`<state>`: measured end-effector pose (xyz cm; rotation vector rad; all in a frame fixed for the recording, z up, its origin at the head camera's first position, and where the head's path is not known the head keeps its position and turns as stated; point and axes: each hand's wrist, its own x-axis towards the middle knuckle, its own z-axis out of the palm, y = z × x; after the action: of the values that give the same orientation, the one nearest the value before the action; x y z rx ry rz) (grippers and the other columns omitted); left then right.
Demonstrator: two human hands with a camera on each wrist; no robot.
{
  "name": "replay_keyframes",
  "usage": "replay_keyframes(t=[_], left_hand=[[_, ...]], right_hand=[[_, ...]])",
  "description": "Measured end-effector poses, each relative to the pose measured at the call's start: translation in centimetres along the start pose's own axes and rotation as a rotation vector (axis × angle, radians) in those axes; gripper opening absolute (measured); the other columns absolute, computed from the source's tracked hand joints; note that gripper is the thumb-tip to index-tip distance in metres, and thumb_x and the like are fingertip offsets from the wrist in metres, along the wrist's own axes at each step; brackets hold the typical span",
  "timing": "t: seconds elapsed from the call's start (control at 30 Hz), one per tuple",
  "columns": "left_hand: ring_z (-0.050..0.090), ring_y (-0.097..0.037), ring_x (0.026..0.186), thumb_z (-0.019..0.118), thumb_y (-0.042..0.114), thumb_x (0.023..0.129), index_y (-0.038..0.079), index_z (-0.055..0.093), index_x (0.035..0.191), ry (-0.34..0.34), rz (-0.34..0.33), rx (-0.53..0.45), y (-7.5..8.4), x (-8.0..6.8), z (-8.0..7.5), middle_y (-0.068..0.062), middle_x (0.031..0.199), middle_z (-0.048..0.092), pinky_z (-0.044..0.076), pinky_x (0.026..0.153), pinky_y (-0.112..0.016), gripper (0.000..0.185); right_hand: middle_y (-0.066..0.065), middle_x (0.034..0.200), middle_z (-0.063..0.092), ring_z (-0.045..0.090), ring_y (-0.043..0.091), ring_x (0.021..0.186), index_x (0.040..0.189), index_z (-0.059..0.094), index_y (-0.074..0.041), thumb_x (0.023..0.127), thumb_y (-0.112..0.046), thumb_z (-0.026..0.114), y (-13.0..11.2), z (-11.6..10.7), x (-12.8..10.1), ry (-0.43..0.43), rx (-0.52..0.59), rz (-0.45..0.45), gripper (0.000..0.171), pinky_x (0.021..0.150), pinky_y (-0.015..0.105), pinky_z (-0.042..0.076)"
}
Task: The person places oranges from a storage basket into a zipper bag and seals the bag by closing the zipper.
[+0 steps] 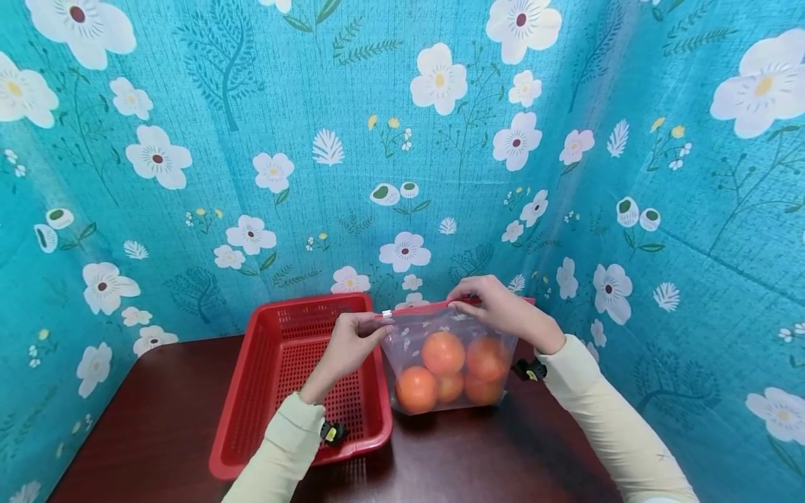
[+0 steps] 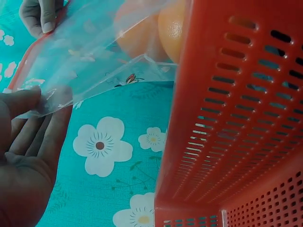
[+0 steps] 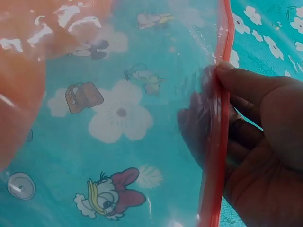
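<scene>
A clear zip bag with a red seal strip stands on the dark table and holds several oranges. My left hand pinches the bag's top left corner by the white slider. My right hand pinches the red strip further right. In the left wrist view my left hand grips the bag's corner, oranges showing through. In the right wrist view my right hand clamps the red strip, thumb in front, fingers behind the plastic.
A red perforated basket sits on the table just left of the bag, under my left forearm; its slotted wall fills the left wrist view. Teal flowered cloth closes off the back and both sides.
</scene>
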<state>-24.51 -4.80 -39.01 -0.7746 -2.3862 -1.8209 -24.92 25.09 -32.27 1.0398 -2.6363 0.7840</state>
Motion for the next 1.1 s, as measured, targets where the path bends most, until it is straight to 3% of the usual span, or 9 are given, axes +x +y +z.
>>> replay_keyframes(t=[0.1,0.23,0.33,0.5,0.73,0.97,1.1], left_hand=[[0.076,-0.024,0.090,0.070,0.006,0.096,0.002,0.078,0.107,0.030,0.018,-0.008,-0.8,0.1,0.2,-0.013,0.100,0.078,0.058,0.071,-0.021,0.015],[0.074,-0.030,0.085,0.069,0.005,0.096,0.000,0.078,0.105,0.048,-0.001,0.009,-0.3,-0.1,0.4,-0.016,0.098,0.078,0.052,0.063,-0.018,0.014],[0.071,-0.036,0.082,0.070,0.007,0.096,-0.002,0.078,0.105,0.059,-0.012,0.017,0.0,-0.1,0.5,-0.019,0.098,0.077,0.048,0.060,-0.017,0.015],[0.074,-0.027,0.080,0.072,0.010,0.095,0.003,0.080,0.103,0.074,0.005,0.006,-0.6,0.1,0.5,-0.014,0.095,0.078,0.057,0.063,-0.027,0.013],[0.074,-0.021,0.078,0.070,0.008,0.095,0.004,0.080,0.103,0.064,0.027,0.009,-0.6,0.0,0.4,-0.011,0.092,0.079,0.062,0.068,-0.040,0.013],[0.070,-0.015,0.072,0.068,0.009,0.097,0.003,0.080,0.102,0.065,0.042,0.019,-0.6,-0.1,0.5,-0.010,0.090,0.078,0.054,0.060,-0.022,0.014],[0.068,-0.013,0.069,0.069,0.009,0.097,0.001,0.080,0.103,0.081,0.042,0.004,-0.5,-0.2,0.6,-0.012,0.090,0.078,0.049,0.057,-0.019,0.015]], right_hand=[[-0.003,0.095,0.071,0.062,0.009,0.082,0.105,0.079,-0.013,0.093,-0.012,0.075,-0.4,0.2,-0.1,-0.016,0.010,0.002,0.013,0.070,0.026,0.056],[-0.005,0.097,0.072,0.066,0.009,0.088,0.107,0.078,-0.014,0.089,-0.012,0.079,-0.7,0.9,-0.1,-0.029,0.032,-0.008,0.018,0.077,0.027,0.059],[-0.005,0.094,0.073,0.066,0.008,0.085,0.103,0.079,-0.014,0.088,-0.011,0.079,-0.6,1.2,0.1,-0.023,0.030,-0.032,0.015,0.074,0.026,0.059],[-0.003,0.092,0.074,0.066,0.008,0.081,0.100,0.080,-0.012,0.092,-0.010,0.075,-0.3,1.0,0.1,-0.020,0.035,-0.076,0.010,0.068,0.025,0.057],[-0.001,0.094,0.075,0.067,0.011,0.083,0.102,0.081,-0.012,0.091,-0.009,0.076,-0.1,0.8,0.2,-0.015,0.026,-0.047,0.012,0.072,0.026,0.059],[0.000,0.095,0.076,0.067,0.013,0.085,0.102,0.080,-0.012,0.091,-0.008,0.076,-0.1,0.7,0.5,-0.020,0.029,-0.002,0.012,0.075,0.027,0.059],[-0.001,0.098,0.075,0.067,0.013,0.087,0.104,0.079,-0.012,0.092,-0.012,0.075,-0.7,1.0,0.7,-0.033,0.044,0.029,0.013,0.077,0.027,0.059]])
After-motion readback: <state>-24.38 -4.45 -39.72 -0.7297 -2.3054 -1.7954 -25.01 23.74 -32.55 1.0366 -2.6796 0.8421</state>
